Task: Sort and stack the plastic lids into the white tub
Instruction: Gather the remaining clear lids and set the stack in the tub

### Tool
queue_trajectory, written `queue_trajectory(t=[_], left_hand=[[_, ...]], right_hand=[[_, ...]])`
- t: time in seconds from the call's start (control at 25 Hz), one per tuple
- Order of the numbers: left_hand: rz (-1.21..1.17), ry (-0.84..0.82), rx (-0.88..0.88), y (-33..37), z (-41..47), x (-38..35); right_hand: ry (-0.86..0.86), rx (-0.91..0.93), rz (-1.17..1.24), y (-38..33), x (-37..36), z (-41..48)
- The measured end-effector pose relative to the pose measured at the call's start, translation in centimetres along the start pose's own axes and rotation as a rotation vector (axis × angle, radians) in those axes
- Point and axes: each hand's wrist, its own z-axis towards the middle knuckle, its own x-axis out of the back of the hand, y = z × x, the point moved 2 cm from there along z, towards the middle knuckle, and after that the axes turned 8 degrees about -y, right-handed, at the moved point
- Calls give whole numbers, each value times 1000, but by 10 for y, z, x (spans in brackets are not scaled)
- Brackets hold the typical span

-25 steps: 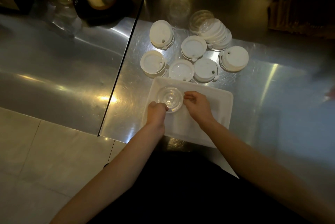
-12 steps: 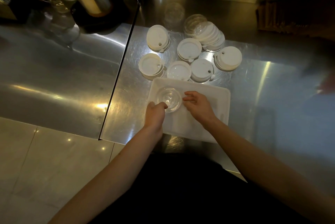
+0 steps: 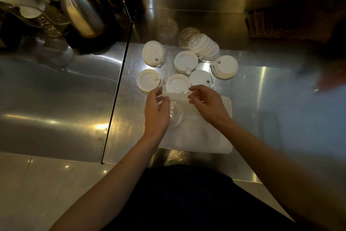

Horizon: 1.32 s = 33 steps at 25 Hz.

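A white tub (image 3: 209,137) sits on the steel counter in front of me. A clear domed lid (image 3: 176,113) lies in its far left corner, partly hidden by my left hand (image 3: 156,112), which hovers over it with fingers apart. My right hand (image 3: 206,102) is over the tub's far edge, fingers spread and empty. Just beyond the fingertips lies a white flat lid (image 3: 177,83). Several more white lids (image 3: 186,61) and a fanned stack of lids (image 3: 204,46) lie behind it.
A metal kettle (image 3: 82,15) on a dark base and a clear holder with paper cups (image 3: 24,6) stand at the far left. A dark seam (image 3: 116,96) splits the counter. A brown bundle (image 3: 271,26) lies at the back right. The counter's front edge is close to my body.
Both hands let go of the clear domed lid, which now rests in the tub, and moved away from me toward the white lids. The camera view shifted.
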Motion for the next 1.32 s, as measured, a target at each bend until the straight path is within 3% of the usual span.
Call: queue_trajectory(t=[0.4,0.84,1.12,1.32], left_hand=[[262,-73,-254,34,93,8],[632,-193,-377,58,263,1],[838,-328,-157,66,346,-8],[945,-465,-109,74,378,-33]], right_hand=[[96,126,-207,-34,41,63],[-18,7,-632,-49,80,193],[-117,-85,-807,-34,83,263],[-180,-136,-863,-24,82,287]])
